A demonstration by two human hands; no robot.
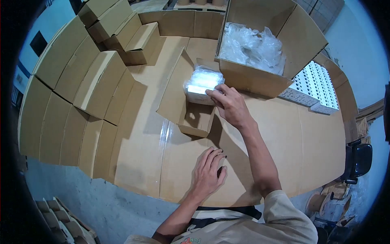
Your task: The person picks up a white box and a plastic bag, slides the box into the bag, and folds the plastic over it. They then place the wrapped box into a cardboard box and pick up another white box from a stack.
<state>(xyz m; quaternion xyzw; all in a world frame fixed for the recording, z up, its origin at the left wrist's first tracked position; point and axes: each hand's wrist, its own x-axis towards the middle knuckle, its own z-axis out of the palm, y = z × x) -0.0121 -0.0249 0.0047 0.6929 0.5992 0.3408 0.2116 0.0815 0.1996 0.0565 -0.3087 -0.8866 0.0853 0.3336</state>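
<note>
A small open cardboard box (175, 95) stands in the middle of the cardboard-covered table (280, 142). At its far end is a bright white package wrapped in clear plastic (200, 81), partly inside the box. My right hand (232, 106) pinches the near right edge of this package between thumb and fingers. The box's near end shows its bare floor. Closer to me, my left hand (208, 173) lies on the table with its fingers stretched out, holding nothing and apart from the box.
Stacked brown cartons (77, 77) line the left side. A large open carton (260, 79) holding clear plastic bags (252, 46) stands at the back right. Beside it are rows of small white printed boxes (313, 87). A low cardboard wall (178, 24) borders the far edge.
</note>
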